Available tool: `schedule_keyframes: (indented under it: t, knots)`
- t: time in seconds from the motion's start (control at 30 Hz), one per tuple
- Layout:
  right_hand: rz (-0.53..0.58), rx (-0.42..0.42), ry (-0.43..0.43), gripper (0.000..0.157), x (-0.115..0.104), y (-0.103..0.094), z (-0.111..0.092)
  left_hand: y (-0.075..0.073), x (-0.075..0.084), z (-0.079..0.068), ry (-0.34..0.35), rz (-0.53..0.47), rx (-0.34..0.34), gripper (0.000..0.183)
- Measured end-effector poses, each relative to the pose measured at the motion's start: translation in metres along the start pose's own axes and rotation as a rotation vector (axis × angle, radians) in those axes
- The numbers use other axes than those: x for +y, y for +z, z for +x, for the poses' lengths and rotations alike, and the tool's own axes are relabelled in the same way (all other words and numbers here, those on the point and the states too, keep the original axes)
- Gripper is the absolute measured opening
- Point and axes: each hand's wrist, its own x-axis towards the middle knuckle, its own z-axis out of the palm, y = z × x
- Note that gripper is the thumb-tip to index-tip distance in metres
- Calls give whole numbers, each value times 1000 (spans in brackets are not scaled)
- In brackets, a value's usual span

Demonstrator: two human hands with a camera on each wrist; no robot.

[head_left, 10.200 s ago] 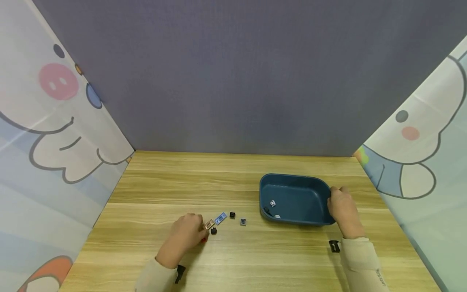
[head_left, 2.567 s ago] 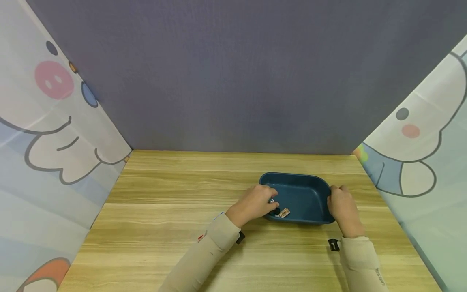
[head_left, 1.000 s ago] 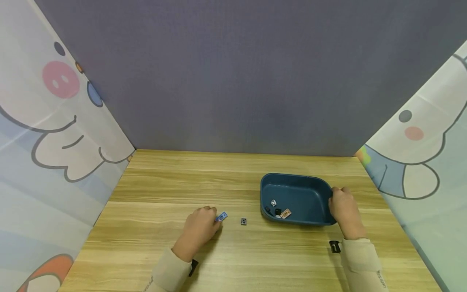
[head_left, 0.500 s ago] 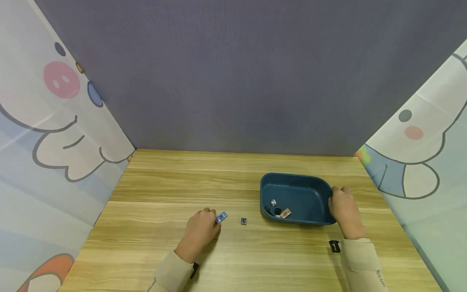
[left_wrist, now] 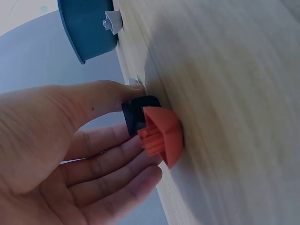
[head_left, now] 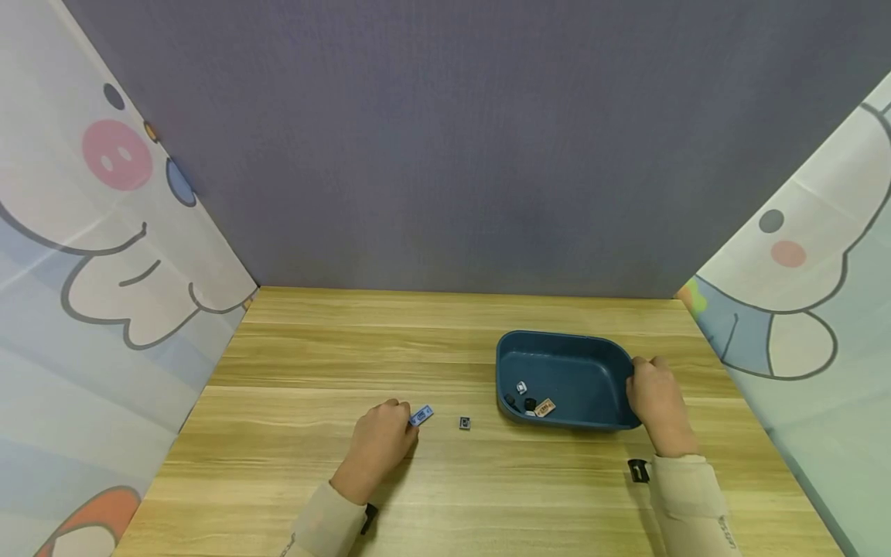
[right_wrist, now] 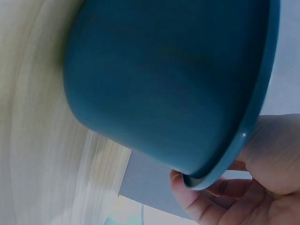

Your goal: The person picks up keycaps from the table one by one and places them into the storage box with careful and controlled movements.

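Note:
In the head view my left hand (head_left: pixel 379 441) is low at the table's left-centre, a long blue keycap (head_left: pixel 421 415) right at its fingertips. The left wrist view shows thumb and fingers pinching a black keycap (left_wrist: pixel 136 115). A red keycap (left_wrist: pixel 164 133), stem side toward the camera, overlaps the black one close over the wood. Both are hidden under the hand in the head view. My right hand (head_left: pixel 654 402) grips the right rim of a dark teal bin (head_left: pixel 567 422), thumb and fingers around its lip in the right wrist view.
A small grey keycap (head_left: pixel 464 423) lies between my left hand and the bin. Several keycaps, among them a tan keycap (head_left: pixel 545 408) and a white keycap (head_left: pixel 521 387), lie in the bin's left part. A grey panel (head_left: pixel 445 155) stands behind the wooden table (head_left: pixel 334 333).
From over the bin, my left hand has gone back left to the loose keycaps and barely moved lately. The tan and another black keycap are now in the bin. My right hand keeps its hold.

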Motion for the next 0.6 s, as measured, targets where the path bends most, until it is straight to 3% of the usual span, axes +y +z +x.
schedule_keyframes:
  t: [0.3, 0.6]
  knots:
    - [7, 1, 7, 19, -2, 1, -1, -7, 1, 7, 16, -76, 6, 19]
    - [5, 8, 3, 18, -2, -1, -1, -29, 31, 42, 91, -119, 15, 15]
